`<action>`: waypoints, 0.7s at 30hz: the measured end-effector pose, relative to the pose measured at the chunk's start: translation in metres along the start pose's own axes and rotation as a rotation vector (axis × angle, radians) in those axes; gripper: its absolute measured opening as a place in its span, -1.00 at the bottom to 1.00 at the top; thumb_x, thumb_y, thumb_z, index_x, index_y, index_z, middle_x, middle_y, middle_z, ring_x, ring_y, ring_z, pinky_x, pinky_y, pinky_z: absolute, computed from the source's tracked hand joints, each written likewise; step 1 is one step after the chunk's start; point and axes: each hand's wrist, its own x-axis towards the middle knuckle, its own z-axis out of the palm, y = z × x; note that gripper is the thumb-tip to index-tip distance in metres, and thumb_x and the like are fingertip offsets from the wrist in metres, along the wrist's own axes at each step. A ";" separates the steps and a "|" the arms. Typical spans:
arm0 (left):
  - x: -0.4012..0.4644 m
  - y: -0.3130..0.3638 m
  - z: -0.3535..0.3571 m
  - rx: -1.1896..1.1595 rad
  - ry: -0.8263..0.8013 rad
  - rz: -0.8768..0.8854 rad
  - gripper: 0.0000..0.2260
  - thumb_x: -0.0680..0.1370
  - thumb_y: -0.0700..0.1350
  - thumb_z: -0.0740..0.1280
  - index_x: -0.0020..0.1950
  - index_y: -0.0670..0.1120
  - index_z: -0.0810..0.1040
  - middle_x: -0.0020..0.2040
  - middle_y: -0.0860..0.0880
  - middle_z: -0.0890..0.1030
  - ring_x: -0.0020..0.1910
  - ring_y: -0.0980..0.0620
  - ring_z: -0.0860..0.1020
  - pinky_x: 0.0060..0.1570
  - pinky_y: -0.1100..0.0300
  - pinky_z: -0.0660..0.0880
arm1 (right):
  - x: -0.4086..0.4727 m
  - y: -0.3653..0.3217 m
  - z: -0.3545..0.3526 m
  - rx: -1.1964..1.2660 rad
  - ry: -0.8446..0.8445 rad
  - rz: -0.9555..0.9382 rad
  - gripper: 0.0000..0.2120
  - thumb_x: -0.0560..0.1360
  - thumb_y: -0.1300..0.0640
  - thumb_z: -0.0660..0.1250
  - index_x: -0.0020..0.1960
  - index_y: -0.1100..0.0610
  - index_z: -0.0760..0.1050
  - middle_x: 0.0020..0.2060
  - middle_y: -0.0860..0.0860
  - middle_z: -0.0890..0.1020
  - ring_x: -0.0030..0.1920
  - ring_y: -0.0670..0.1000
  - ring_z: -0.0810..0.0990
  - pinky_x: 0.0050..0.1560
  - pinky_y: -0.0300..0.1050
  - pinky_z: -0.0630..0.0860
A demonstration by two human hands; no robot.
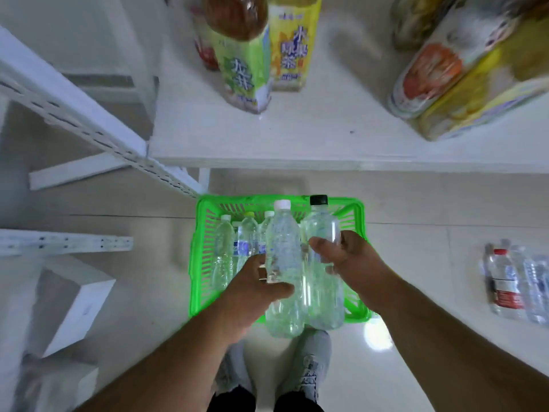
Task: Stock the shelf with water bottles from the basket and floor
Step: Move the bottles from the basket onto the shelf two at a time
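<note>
Gripping a clear bottle each, two hands are being held over the green basket [205, 233] at the centre of the frame. A white-capped bottle [282, 263] is being clasped by the left hand [252, 289], with the thumb curled across its front and the fingers wrapped behind it. A black-capped bottle [322, 233] is being clasped by the right hand [344, 257], the thumb being pressed on its near side. Both bottles are being kept upright and just beside one another, their sides seemingly touching.

More water bottles [237, 245] are being carried inside the basket, which is being supported by the pale floor [416, 209] just below the front edge of the white shelf [297, 138]. Tea bottles [246, 63] with green and yellow labels are being displayed at the upper centre of the shelf, and larger drink bottles [445, 75] at the upper right. A cluster of water bottles [514, 283], one with a red cap, is being left on the floor at the right edge of the frame. Grey shoes [312, 367] are being seen at the bottom centre, and a white box [74, 301] at the lower left.
</note>
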 end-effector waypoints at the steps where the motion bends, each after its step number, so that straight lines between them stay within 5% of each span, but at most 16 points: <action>1: -0.028 0.016 -0.004 -0.004 -0.004 0.026 -0.32 0.19 -0.09 0.55 0.29 -0.01 0.45 0.03 0.01 0.68 -0.02 0.13 0.66 0.07 0.13 0.57 | -0.025 -0.023 -0.004 -0.025 0.010 -0.052 -0.49 0.18 -0.29 0.51 -0.14 0.09 0.53 -0.31 -0.07 0.60 -0.23 0.03 0.63 -0.08 0.12 0.60; 3: -0.087 0.048 -0.012 -0.028 -0.011 0.068 -0.36 0.23 -0.13 0.56 0.27 0.03 0.45 0.07 -0.04 0.68 0.05 0.07 0.66 0.16 0.04 0.55 | -0.078 -0.069 -0.014 -0.061 0.021 -0.147 -0.60 0.28 -0.20 0.56 -0.16 0.05 0.49 -0.34 -0.14 0.61 -0.27 -0.06 0.63 -0.17 -0.03 0.56; 6: -0.178 0.097 -0.023 -0.006 -0.011 0.170 -0.41 0.31 -0.23 0.56 0.26 0.05 0.43 0.05 -0.04 0.70 0.10 -0.04 0.65 0.20 -0.02 0.53 | -0.160 -0.135 -0.029 -0.045 0.004 -0.226 -0.55 0.33 -0.11 0.59 0.01 0.12 0.50 -0.08 0.00 0.70 -0.07 -0.03 0.69 -0.06 -0.06 0.57; 10: -0.289 0.146 -0.035 0.072 0.012 0.330 -0.44 0.38 -0.26 0.54 0.26 0.12 0.43 0.07 0.06 0.70 0.06 0.08 0.66 0.11 0.12 0.56 | -0.268 -0.210 -0.047 -0.016 0.010 -0.360 -0.56 0.33 -0.11 0.58 0.05 0.08 0.52 -0.05 -0.03 0.70 -0.10 -0.19 0.67 -0.20 -0.34 0.54; 15: -0.396 0.181 -0.046 0.110 0.004 0.492 -0.47 0.36 -0.18 0.52 0.25 0.13 0.44 0.13 0.13 0.67 0.11 0.18 0.63 0.08 0.22 0.51 | -0.380 -0.270 -0.061 -0.067 0.036 -0.542 -0.55 0.40 -0.17 0.51 0.09 0.15 0.56 0.01 0.15 0.68 0.03 0.12 0.65 0.09 0.12 0.60; 19: -0.450 0.199 -0.049 0.132 0.021 0.609 -0.51 0.37 -0.29 0.52 0.21 0.03 0.49 0.09 0.09 0.69 0.12 0.12 0.63 0.05 0.24 0.55 | -0.449 -0.295 -0.065 -0.050 0.085 -0.710 -0.75 0.43 -0.11 0.50 0.07 -0.09 0.59 -0.07 -0.12 0.72 -0.05 -0.15 0.68 -0.12 -0.28 0.57; 21: -0.470 0.205 -0.048 0.143 0.018 0.656 -0.51 0.36 -0.29 0.54 0.21 0.02 0.50 0.06 0.10 0.70 0.08 0.15 0.65 -0.05 0.34 0.55 | -0.475 -0.304 -0.069 -0.046 0.082 -0.757 -0.74 0.44 -0.13 0.49 0.10 -0.12 0.59 -0.04 -0.16 0.72 -0.01 -0.18 0.68 -0.06 -0.25 0.55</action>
